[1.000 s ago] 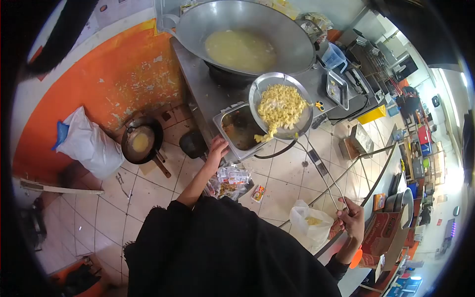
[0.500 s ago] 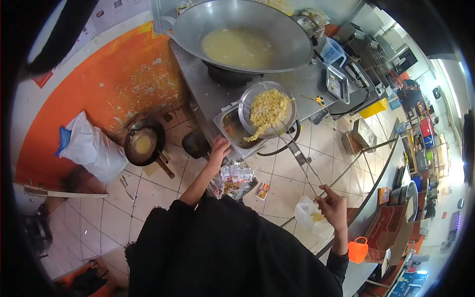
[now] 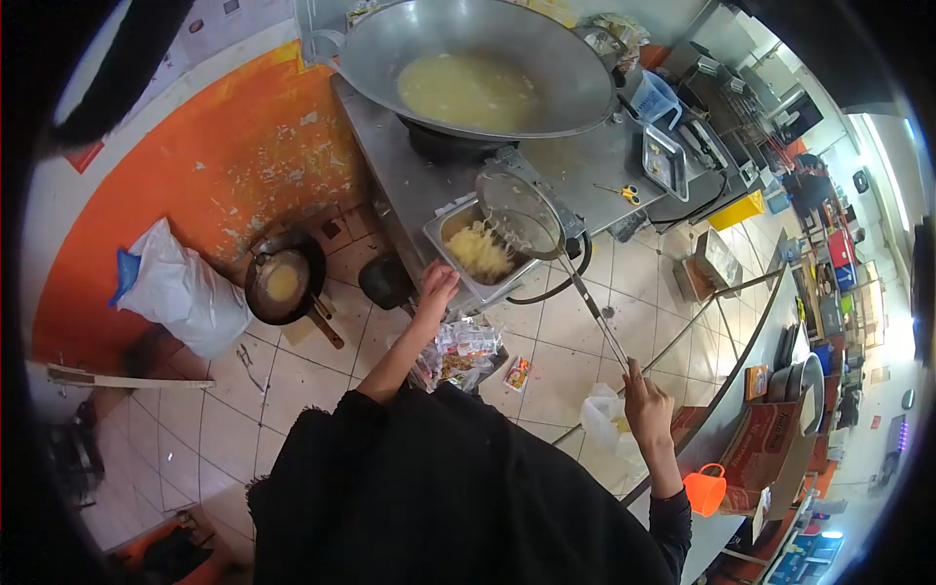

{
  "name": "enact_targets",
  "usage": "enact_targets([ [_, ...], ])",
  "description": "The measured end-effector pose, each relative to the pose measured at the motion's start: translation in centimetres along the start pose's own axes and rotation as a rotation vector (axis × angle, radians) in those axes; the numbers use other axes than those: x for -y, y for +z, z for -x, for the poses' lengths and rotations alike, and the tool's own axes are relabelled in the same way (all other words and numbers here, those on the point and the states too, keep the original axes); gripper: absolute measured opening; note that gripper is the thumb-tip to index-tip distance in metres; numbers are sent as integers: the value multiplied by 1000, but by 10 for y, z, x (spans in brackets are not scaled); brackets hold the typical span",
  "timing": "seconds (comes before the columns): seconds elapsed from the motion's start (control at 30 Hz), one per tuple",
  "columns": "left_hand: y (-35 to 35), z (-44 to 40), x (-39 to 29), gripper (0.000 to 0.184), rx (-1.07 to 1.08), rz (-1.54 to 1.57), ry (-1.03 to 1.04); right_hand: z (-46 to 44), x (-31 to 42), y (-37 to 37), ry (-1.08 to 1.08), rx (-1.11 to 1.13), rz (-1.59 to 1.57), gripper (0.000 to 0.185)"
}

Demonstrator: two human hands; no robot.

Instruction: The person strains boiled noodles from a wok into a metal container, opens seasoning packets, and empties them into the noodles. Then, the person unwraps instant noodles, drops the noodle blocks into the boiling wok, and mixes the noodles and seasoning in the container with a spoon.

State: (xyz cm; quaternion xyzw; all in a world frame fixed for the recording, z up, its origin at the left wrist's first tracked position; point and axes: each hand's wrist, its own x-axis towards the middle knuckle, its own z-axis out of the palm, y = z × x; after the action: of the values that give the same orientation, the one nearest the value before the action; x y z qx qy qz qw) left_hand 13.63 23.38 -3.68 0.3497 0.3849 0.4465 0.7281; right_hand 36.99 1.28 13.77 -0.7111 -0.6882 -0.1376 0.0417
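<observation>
My right hand (image 3: pixel 647 405) is closed around the long handle of a wire-mesh strainer (image 3: pixel 524 216). The strainer is tilted over a rectangular steel food pan (image 3: pixel 499 285) at the counter's edge, its mesh bare but for a few clinging bits. Pale yellow pieces of food (image 3: pixel 478 251), perhaps pasta, lie in the pan beneath it. At the pan's near left corner, the fingers of my left hand (image 3: pixel 438 283) are curled against the rim. Behind them a large wok (image 3: pixel 575 93) holds yellowish, cloudy liquid.
Yellow-handled scissors (image 3: pixel 631 195) and a small metal tray (image 3: pixel 666 164) lie on the steel counter (image 3: pixel 380 141). Below stands a bin of wrappers (image 3: pixel 466 349). A dark pan (image 3: pixel 283 281) and a white sack (image 3: pixel 185 292) are on the left. An orange mug (image 3: pixel 704 490) sits at the right.
The strainer has tipped over, and its heap of yellow food has dropped into the steel pan. My right hand has turned on the handle; my left hand stays at the pan's corner.
</observation>
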Motion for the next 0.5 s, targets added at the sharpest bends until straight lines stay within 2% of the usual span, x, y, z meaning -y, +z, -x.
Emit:
enact_targets([
  [0.33,2,2,-2,16,-25,13,-4,11,-10,-6,59,-51,-22,36],
  [0.4,0,1,0,18,-27,14,-12,15,-12,-3,232,99,-328,34],
  [0.43,-1,-1,3,18,-29,15,-10,14,-13,-5,229,99,-328,34],
  [0.5,-3,-4,2,22,-36,-25,-55,9,-13,-13,581,231,-848,34],
])
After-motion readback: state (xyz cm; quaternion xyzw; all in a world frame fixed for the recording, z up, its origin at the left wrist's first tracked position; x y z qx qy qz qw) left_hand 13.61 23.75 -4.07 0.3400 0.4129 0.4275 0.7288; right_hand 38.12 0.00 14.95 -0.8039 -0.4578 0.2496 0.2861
